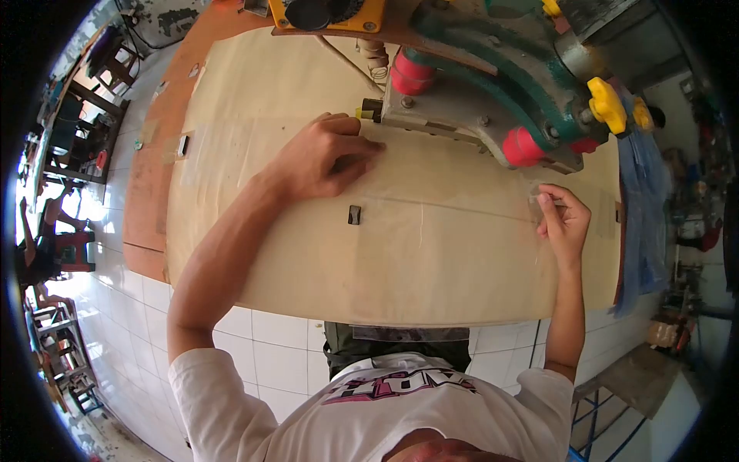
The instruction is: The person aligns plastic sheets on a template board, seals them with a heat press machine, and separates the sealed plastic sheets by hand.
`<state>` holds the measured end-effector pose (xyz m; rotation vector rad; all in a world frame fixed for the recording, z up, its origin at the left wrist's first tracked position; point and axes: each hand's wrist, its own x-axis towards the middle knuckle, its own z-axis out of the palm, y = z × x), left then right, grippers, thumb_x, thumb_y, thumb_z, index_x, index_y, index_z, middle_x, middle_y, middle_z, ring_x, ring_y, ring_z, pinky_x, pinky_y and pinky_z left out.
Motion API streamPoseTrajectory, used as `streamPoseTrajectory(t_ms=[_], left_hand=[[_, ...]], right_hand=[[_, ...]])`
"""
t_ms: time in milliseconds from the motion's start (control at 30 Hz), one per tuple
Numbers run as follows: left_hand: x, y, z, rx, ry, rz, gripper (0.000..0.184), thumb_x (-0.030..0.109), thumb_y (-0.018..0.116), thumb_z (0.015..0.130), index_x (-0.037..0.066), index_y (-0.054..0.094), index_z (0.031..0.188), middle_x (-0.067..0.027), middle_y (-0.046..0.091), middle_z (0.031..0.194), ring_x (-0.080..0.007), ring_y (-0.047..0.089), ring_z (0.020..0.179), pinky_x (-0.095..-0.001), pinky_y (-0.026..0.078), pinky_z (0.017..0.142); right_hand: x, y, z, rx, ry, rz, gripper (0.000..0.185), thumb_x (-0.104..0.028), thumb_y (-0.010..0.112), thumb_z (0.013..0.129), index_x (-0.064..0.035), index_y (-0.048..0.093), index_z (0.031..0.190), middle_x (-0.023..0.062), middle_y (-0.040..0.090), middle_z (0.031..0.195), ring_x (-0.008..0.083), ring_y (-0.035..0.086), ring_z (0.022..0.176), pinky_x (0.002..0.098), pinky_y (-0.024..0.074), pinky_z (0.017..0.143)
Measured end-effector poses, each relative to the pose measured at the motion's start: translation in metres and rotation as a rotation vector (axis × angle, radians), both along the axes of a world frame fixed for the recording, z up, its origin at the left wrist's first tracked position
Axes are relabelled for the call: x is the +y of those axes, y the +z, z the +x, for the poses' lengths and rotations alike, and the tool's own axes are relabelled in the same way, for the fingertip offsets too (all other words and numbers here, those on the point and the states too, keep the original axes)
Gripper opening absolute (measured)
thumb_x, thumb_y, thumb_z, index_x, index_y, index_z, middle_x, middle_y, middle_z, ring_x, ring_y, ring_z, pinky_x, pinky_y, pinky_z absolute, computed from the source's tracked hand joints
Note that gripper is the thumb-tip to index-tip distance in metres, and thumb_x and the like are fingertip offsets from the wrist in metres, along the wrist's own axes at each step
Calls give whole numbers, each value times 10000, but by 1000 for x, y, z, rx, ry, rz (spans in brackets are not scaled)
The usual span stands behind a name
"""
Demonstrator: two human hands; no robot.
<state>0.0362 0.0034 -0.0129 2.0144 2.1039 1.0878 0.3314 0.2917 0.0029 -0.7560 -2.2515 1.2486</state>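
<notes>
A clear plastic sheet, hard to tell from the pale table surface (308,262), lies between my hands. My left hand (327,158) is near the yellow-tipped part of the machine, its fingers curled together toward the surface; what they hold, if anything, is too small to tell. My right hand (564,219) pinches the edge of thin clear plastic (534,202) at the right of the table. A small black block (354,215) rests on the surface below my left hand.
A green and grey machine (454,115) with red rollers (523,146) and yellow knobs (607,105) overhangs the table's far side. Blue plastic sheets (643,215) hang at the right edge. Stools (115,65) stand at the far left.
</notes>
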Motion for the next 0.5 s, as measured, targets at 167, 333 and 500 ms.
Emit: streamPoseTrajectory(t_ms=[167, 333, 500], left_hand=[[-2, 1, -2, -22, -34, -21, 266, 86, 671, 757, 32, 712, 1014, -137, 530, 727, -318, 527, 716, -417, 435, 688], [-2, -1, -4, -24, -34, -18, 269, 93, 667, 774, 36, 706, 1033, -140, 529, 730, -320, 526, 711, -413, 436, 675], [-2, -1, -4, -44, -36, -16, 296, 100, 669, 778, 37, 693, 1066, -143, 529, 739, -325, 527, 716, -419, 440, 680]], right_hand=[[-2, -4, -4, 98, -17, 68, 173, -109, 669, 911, 15, 681, 1032, 12, 643, 755, 42, 519, 447, 193, 386, 396], [1, -6, -4, 111, -19, 14, 195, -124, 663, 920, 25, 671, 1046, 68, 689, 838, 55, 518, 443, 199, 381, 394], [4, -5, -5, 112, -78, -61, 220, -134, 664, 923, 41, 660, 1055, 108, 700, 876, 62, 497, 429, 210, 367, 386]])
